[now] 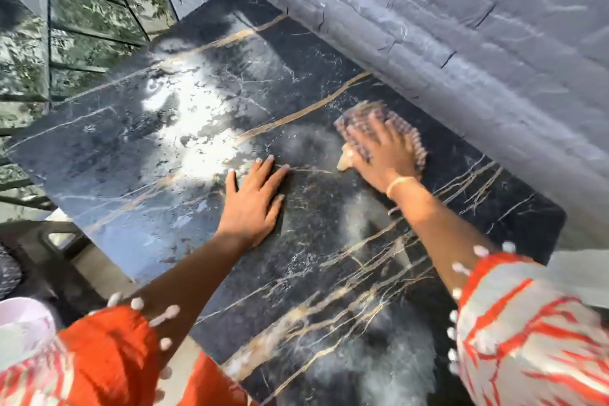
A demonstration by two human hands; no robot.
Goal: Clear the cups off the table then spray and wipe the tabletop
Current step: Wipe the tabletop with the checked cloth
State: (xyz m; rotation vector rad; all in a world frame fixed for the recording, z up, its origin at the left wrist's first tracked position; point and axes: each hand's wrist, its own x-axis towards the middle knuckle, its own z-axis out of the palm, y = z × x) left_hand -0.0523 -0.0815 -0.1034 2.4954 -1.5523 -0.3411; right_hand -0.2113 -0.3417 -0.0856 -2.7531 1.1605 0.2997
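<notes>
The tabletop [131,155] is dark stone with gold and white lines running across it. It sits close beside a grey wall [461,43] on the right.

The left hand [253,201] lies flat on the tabletop near the middle. Its fingers [263,165] are spread out and straight — they hold nothing.

The right hand [382,155] is a bit farther off, near the wall. It presses down on a cloth [369,115]. The cloth is checked, with purple and pale squares, and it looks bunched up under the hand. The fingers here are spread flat over the cloth, not curled round it. A thin band [400,182] goes round this wrist.

Pale cloudy smears lie on the stone. One big bright patch [194,128] is on the far left part, and more hazy marks show close to the person and between the two hands.

Both sleeves are orange and white with little white bobbles on the edges. No cups are on the tabletop. A pale pink round thing [23,326] shows at the bottom left, off the tabletop — I cannot tell what it is.
</notes>
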